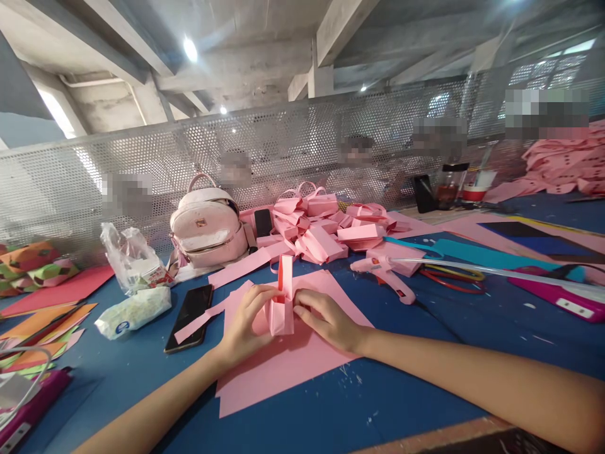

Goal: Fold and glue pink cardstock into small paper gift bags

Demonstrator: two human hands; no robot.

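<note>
A small pink folded paper box (282, 320) stands upright between my hands, with a tall strip and a red-orange inner face rising from its back. My left hand (246, 321) grips its left side, the fingers reaching over the top edge. Against the right side, my right hand (326, 318) is closed with curled fingertips at the box; the tips are partly hidden. Under both hands lie large pink paper sheets (326, 353). A pink hot glue gun (385, 277) rests to the right of my right hand. Left of my left hand is a black phone (191, 315) with a pink paper strip (193, 326) across it.
Behind the sheets is a heap of pink paper boxes (321, 227), beside a pink backpack (205, 221). A tissue pack (135, 312) and a plastic bag (132, 258) sit at left. Magenta power strips (558, 293) and a drink cup (451, 186) are at right. A perforated metal screen (283, 145) stands behind.
</note>
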